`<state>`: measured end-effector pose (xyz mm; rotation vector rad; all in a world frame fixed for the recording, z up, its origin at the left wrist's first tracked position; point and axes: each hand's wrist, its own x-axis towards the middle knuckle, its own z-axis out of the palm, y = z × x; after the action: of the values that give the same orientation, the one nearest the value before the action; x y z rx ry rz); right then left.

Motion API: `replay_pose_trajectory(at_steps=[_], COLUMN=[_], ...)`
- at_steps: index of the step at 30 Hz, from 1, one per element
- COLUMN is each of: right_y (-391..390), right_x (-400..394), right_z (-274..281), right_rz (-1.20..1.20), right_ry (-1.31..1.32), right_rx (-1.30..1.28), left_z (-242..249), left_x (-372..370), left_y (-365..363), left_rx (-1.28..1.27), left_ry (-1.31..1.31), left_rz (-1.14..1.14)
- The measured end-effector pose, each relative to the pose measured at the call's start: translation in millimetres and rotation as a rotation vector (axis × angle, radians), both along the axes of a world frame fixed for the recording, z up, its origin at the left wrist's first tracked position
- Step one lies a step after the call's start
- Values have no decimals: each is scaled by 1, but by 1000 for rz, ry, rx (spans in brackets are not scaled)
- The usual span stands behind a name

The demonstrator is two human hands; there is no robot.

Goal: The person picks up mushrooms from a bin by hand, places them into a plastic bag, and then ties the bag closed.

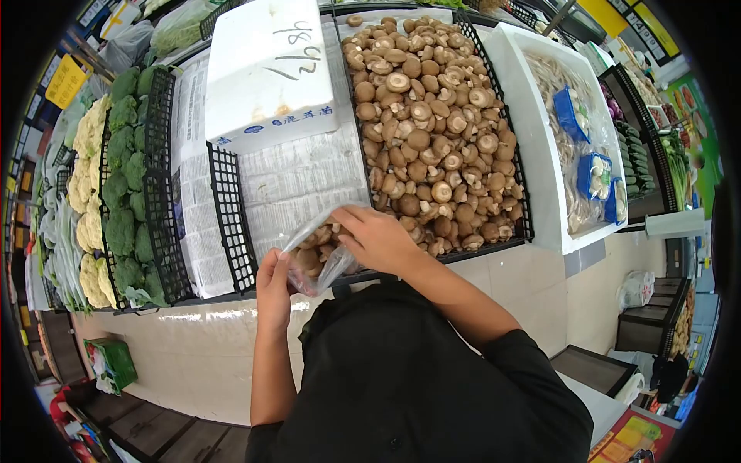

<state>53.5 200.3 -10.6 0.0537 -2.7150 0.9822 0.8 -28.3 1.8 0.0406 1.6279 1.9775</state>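
Note:
My left hand (273, 287) is closed on the near left side of a clear plastic bag (333, 268), with the thumb and fingers pinching its edge. Inside the bag lie several brown shiitake mushrooms (309, 258). At the bag's upper right rim is my right hand (378, 241), its fingers bent over the plastic film and partly hiding the opening. Just beyond the right hand, a heap of loose shiitake mushrooms (441, 147) fills a black-edged display bin.
A white foam box (266, 77) stands on newspaper (305, 181) behind the bag. Black plastic mesh dividers (228, 212) separate the sections. Broccoli (122, 189) and cauliflower (83, 193) lie left. Another foam box (532, 154) with packaged mushrooms stands right. A green basket (116, 363) sits lower left.

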Motion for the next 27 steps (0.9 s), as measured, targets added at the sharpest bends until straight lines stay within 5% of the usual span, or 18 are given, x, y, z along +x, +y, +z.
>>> replay_pose_trajectory(at_steps=[3, 10, 13, 17, 20, 23, 24, 27], right_y=[21, 29, 22, 18, 20, 21, 22, 25], right_x=[11, 30, 29, 25, 21, 20, 19, 22], right_z=[1, -7, -6, 1, 7, 24, 27, 27], right_rz=[270, 298, 311, 403, 446, 438, 436, 433], right_ry=[20, -69, -68, -8, -44, 65, 71, 51], right_rx=[177, 283, 204, 43, 11, -90, -94, -72], left_z=[5, 13, 20, 17, 5, 8, 0, -7], left_x=[0, -21, -20, -30, -46, -53, -58, -66], left_y=[0, -5, 10, 24, 27, 26, 20, 16], left_rx=[25, -998, -890, -891, -903, -684, -489, -360], left_ry=[-5, 675, 980, 1079, 894, 768, 510, 475], left_rz=[27, -162, -130, -313, -327, -130, -91, -69])
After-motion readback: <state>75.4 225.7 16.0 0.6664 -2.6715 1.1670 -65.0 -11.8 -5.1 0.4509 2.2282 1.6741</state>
